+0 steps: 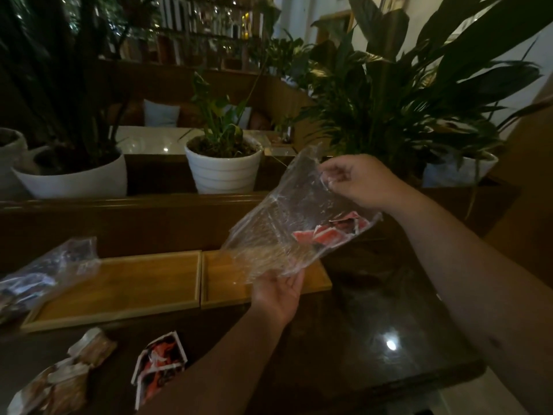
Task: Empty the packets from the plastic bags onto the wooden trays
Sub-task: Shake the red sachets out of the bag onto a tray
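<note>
Both hands hold a clear plastic bag [287, 223] in the air above the right end of the dark table [374, 324]. The right hand [356, 181] pinches the bag's upper edge, fingers curled closed on the film, while the left hand [278, 292] grips its lower edge from below with fingers wrapped around the plastic. The bag hangs slanted between them, and a few red and white packets [326, 232] sit bunched in its right corner (the rest of the bag looks see-through and slack).

Under the bag, two wooden trays lie side by side, touching, along the far edge of the table: the left tray [119, 289] is fully in view, and the right tray [224, 283] is partly covered by the bag and the left hand. A second plastic bag [45, 274] with dark packets inside lies on the left, its edge overlapping the left tray's corner.

On the near left of the table lie loose red and white packets [158, 363] and, further left, brownish packets [65, 375]. Beyond the table, white pots [224, 172] with green plants stand on a wooden ledge.
</note>
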